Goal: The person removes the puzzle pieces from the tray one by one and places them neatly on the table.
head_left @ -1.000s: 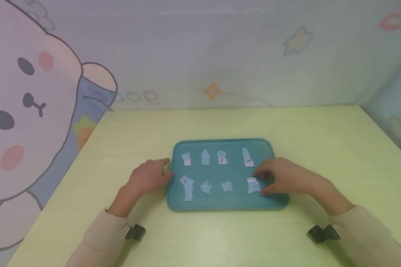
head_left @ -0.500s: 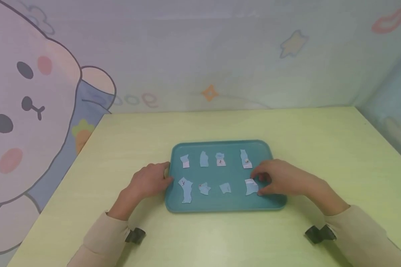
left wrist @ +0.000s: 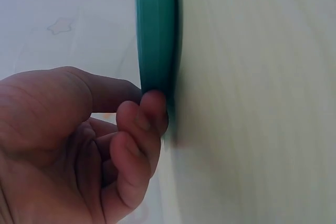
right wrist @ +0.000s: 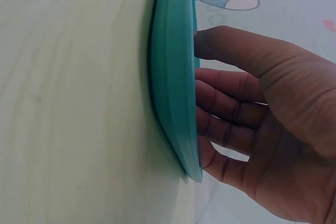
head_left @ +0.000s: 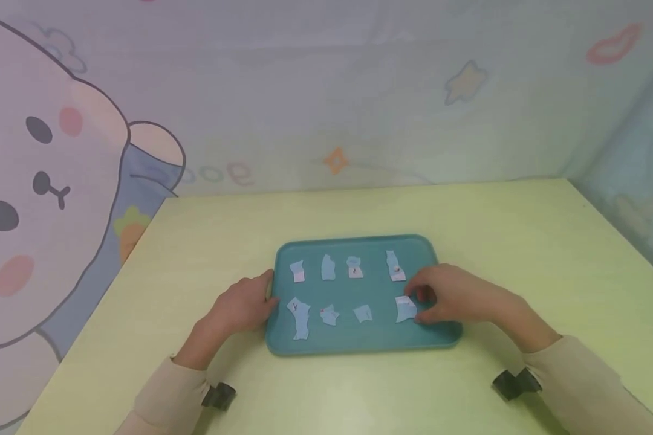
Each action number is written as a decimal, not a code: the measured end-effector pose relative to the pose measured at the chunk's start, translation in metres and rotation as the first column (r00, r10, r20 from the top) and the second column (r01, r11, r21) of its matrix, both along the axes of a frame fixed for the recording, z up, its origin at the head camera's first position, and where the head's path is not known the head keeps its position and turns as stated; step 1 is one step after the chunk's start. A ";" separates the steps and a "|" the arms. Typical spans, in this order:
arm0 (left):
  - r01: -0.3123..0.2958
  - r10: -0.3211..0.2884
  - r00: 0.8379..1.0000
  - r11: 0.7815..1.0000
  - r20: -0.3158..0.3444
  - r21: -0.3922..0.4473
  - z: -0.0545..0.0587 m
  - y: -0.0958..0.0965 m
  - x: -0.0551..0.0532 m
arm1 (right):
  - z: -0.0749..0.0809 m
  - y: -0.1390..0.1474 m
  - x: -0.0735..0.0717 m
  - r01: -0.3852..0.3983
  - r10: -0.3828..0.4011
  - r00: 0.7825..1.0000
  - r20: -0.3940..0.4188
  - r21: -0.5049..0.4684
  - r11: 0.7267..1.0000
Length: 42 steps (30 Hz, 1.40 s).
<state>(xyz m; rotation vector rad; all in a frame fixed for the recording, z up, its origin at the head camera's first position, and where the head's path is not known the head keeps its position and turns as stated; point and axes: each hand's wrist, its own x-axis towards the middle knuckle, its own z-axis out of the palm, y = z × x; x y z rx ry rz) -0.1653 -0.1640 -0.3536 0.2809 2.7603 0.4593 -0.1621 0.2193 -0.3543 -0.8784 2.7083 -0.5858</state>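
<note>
A teal tray (head_left: 354, 350) lies on the table with several torn, pale blue paper pieces in two rows. My left hand (head_left: 245, 305) grips its left rim; in the left wrist view the thumb and fingers (left wrist: 135, 161) close on the edge. My right hand (head_left: 457, 296) reaches over the right rim. Thumb and forefinger are spread at the right corners of a paper piece (head_left: 404, 309) in the near row, which lies flat. Behind it is a longer paper piece (head_left: 394, 267). In the right wrist view, the rim hides the right fingertips.
Other paper pieces include a long one (head_left: 300, 320) at near left and a small one (head_left: 363, 313) near the middle. The pale yellow table (head_left: 332, 399) meets a printed cloth backdrop (head_left: 283, 109) behind. Black wrist mounts (head_left: 219, 397) hang under both sleeves.
The whole scene has shifted slightly down and left in the head view. Both hands keep their places at the tray, and the paper pieces have not moved on it.
</note>
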 end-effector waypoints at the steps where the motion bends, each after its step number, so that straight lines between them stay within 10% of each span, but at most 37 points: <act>1: -0.002 0.002 1.000 1.000 0.001 0.004 0.000 0.000 0.001 | 0.000 0.001 -0.001 0.003 -0.003 1.000 0.002 -0.009 1.000; 42: 0.000 0.000 1.000 0.996 0.000 0.084 -0.001 0.003 0.004 | 0.007 0.046 -0.019 0.278 -0.265 0.956 0.126 -0.104 0.955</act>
